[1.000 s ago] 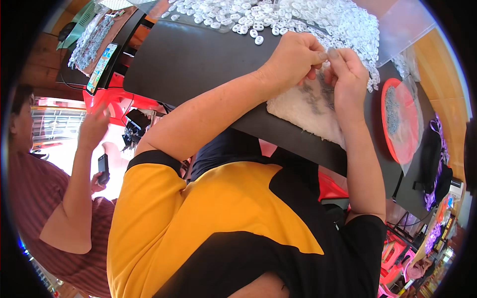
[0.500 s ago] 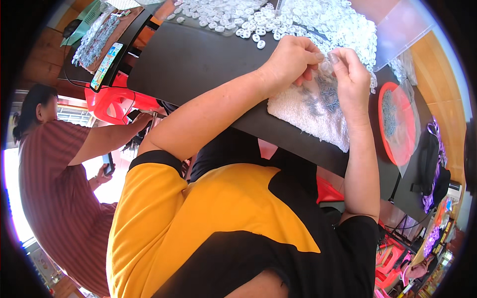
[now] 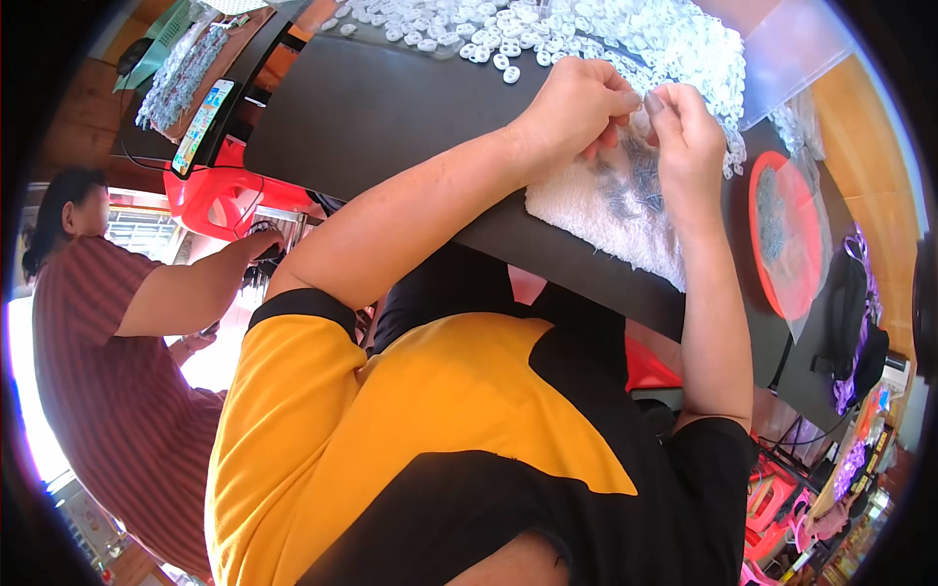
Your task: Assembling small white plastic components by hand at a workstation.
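Apparently a workshop, dark table [image 3: 381, 127], heaped white pieces [image 3: 684, 49]

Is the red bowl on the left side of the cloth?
No, the red bowl sits to the right of the cloth, past the right forearm.

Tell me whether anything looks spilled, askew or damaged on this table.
A few white, oval, two-holed, plastic-looking pieces lie loose on the dark, flat tabletop, outside the dense white heap, as if strayed. The thin grey pieces on the fluffy white cloth lie in a jumble, which may be deliberate. No damage stands out.
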